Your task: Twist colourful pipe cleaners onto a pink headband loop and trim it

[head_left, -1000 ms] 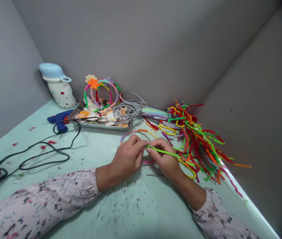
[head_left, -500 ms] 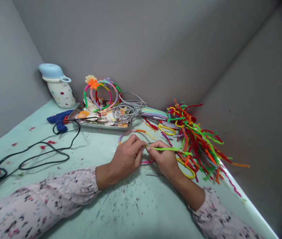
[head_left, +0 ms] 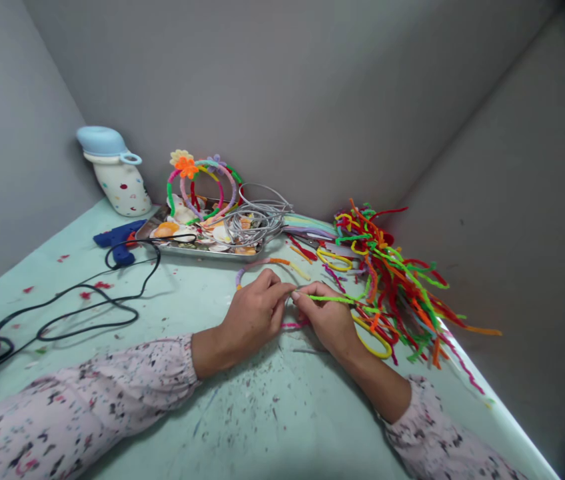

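Note:
My left hand [head_left: 257,305] is closed on a wire hoop [head_left: 262,263] partly wrapped in lilac, pink, orange and pale yellow pipe cleaner; a bare grey stretch lies by my fingertips. My right hand [head_left: 330,315] pinches a bright green pipe cleaner [head_left: 335,299] between thumb and forefinger. Its long end runs right, across the back of my hand. The fingertips of both hands meet at the hoop, hiding where the green piece joins it. A bright pink part [head_left: 293,325] of the hoop shows below, between my hands.
A metal tray [head_left: 202,253] holds scraps, finished flowered hoops [head_left: 236,193] and coiled grey wire [head_left: 262,223]. Tangled pipe cleaners [head_left: 397,287] lie right, with yellow-handled scissors [head_left: 335,260] beside them. Left are a blue glue gun [head_left: 120,239], black cable [head_left: 87,337] and white bottle [head_left: 122,187].
Both hands stay in nearly the same place. My fingertips have shifted slightly at the hoop, and less of the green end shows by my left fingertips.

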`<action>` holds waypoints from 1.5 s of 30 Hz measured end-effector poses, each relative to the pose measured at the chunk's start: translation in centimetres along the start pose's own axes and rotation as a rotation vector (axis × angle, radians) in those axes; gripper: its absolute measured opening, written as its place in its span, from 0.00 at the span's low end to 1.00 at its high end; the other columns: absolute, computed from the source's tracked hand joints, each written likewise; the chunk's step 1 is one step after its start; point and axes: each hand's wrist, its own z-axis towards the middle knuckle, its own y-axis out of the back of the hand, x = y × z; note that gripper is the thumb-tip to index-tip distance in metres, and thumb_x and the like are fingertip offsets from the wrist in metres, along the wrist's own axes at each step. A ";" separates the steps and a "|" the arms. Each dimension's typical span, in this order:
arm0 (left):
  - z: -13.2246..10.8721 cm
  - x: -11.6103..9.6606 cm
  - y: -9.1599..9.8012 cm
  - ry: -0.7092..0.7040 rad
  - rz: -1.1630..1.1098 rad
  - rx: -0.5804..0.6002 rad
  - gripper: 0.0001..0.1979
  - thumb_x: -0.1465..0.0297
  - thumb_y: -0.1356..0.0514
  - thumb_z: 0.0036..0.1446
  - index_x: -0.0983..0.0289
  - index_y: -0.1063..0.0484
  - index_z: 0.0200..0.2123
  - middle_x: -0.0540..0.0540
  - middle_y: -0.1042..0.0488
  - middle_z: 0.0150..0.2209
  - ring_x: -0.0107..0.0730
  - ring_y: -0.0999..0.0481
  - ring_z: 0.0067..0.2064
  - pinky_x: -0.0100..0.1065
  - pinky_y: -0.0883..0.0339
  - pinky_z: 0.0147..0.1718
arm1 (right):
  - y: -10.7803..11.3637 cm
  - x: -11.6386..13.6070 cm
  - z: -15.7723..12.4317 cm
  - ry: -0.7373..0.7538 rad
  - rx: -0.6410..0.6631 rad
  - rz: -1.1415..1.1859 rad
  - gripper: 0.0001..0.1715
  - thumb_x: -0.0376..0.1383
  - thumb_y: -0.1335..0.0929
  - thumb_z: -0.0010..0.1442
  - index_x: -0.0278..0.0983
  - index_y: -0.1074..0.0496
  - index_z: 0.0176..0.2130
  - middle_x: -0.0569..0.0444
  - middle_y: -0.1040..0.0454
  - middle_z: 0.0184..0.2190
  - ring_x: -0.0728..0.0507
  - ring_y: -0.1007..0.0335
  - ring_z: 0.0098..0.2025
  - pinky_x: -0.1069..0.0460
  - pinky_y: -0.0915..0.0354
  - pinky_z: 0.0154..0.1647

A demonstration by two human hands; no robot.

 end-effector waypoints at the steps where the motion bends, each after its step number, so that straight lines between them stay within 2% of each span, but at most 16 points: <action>1: 0.0 0.0 0.0 0.005 0.000 0.007 0.14 0.78 0.47 0.58 0.63 0.28 0.44 0.55 0.32 0.36 0.31 0.29 0.36 0.32 0.32 0.34 | 0.0 0.1 0.0 -0.002 -0.006 -0.006 0.13 0.44 0.31 0.55 0.38 0.30 0.26 0.59 0.32 0.17 0.47 0.37 0.21 0.53 0.40 0.24; 7: -0.1 0.0 0.0 0.015 -0.002 0.008 0.13 0.78 0.47 0.57 0.63 0.27 0.43 0.54 0.32 0.36 0.31 0.29 0.37 0.32 0.32 0.35 | 0.0 0.0 0.1 0.008 0.014 -0.044 0.11 0.43 0.32 0.55 0.38 0.30 0.28 0.59 0.30 0.18 0.46 0.35 0.21 0.52 0.39 0.24; 10: 0.0 0.0 0.2 0.019 0.011 0.005 0.13 0.78 0.47 0.58 0.63 0.28 0.43 0.55 0.32 0.36 0.32 0.29 0.38 0.33 0.32 0.36 | 0.0 -0.6 0.2 0.167 0.018 -0.099 0.05 0.38 0.32 0.56 0.39 0.29 0.32 0.57 0.27 0.26 0.46 0.33 0.27 0.52 0.37 0.28; 12: 0.1 -0.1 0.3 0.014 0.023 0.005 0.13 0.79 0.47 0.58 0.63 0.28 0.42 0.55 0.32 0.36 0.32 0.30 0.38 0.33 0.33 0.36 | 0.1 -1.0 0.3 0.280 -0.029 -0.177 0.03 0.35 0.33 0.57 0.39 0.29 0.35 0.54 0.27 0.30 0.44 0.32 0.31 0.51 0.36 0.33; 16: 0.1 -0.2 0.3 0.014 0.055 0.023 0.13 0.79 0.48 0.58 0.64 0.28 0.42 0.55 0.32 0.36 0.32 0.30 0.37 0.33 0.33 0.35 | 0.4 -1.3 0.4 0.422 -0.097 -0.270 0.06 0.31 0.34 0.58 0.39 0.29 0.38 0.52 0.28 0.34 0.43 0.31 0.37 0.49 0.35 0.39; 25: 0.2 -0.2 0.6 0.023 0.096 0.055 0.12 0.78 0.49 0.58 0.65 0.28 0.41 0.56 0.33 0.36 0.34 0.30 0.37 0.34 0.34 0.35 | 0.7 -1.7 0.5 0.627 -0.033 -0.298 0.10 0.31 0.35 0.62 0.42 0.28 0.42 0.51 0.26 0.37 0.43 0.30 0.40 0.48 0.33 0.41; 38: 0.2 -0.5 0.8 0.045 0.138 0.097 0.10 0.77 0.49 0.58 0.64 0.31 0.41 0.56 0.32 0.37 0.35 0.31 0.39 0.35 0.36 0.37 | 1.4 -1.7 0.8 0.827 0.008 -0.403 0.12 0.30 0.37 0.64 0.38 0.28 0.46 0.48 0.23 0.38 0.44 0.26 0.41 0.49 0.30 0.43; 45: 0.3 -0.5 0.8 0.064 0.162 0.090 0.06 0.77 0.49 0.57 0.64 0.35 0.36 0.55 0.33 0.34 0.35 0.32 0.36 0.35 0.38 0.35 | 2.0 -1.9 1.1 0.898 0.050 -0.474 0.15 0.32 0.39 0.65 0.37 0.29 0.49 0.47 0.23 0.40 0.44 0.26 0.44 0.50 0.29 0.44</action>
